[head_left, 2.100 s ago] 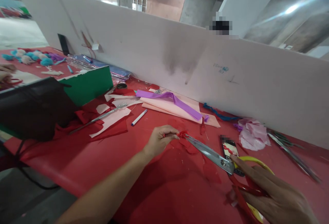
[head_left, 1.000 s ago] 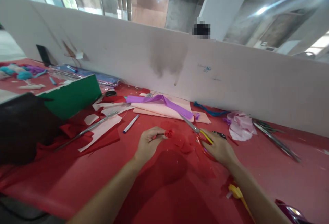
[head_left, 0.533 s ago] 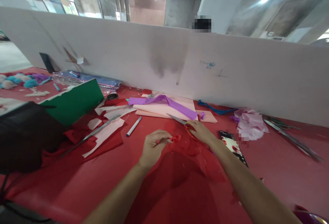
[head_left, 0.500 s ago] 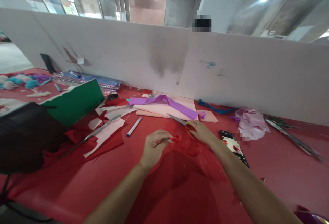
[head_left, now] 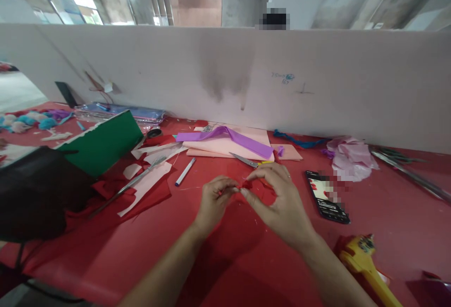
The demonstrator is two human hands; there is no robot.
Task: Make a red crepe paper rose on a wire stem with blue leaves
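Between the fingertips of both hands is a small bunched piece of red crepe-like material (head_left: 246,184). My left hand (head_left: 213,203) pinches it from the left side. My right hand (head_left: 280,203) meets it from the right, thumb and forefinger closed on it. Just beyond the right hand lies a pair of scissors (head_left: 244,159), its blades pointing left and its yellow and orange handles partly hidden by that hand. More red material (head_left: 266,195) lies under the right hand, hard to tell from the red tabletop.
A marker (head_left: 185,171) and pink and red scraps (head_left: 150,187) lie left. Purple strip (head_left: 250,146) rests on peach sheets (head_left: 197,149) behind. A phone (head_left: 326,199), a yellow glue gun (head_left: 366,264) and pink crumpled material (head_left: 352,156) are right. A white partition (head_left: 158,72) stands behind.
My right hand has left the scissors and moved left to the red piece, which both hands now hold. The view has shifted, bringing the yellow glue gun into sight.
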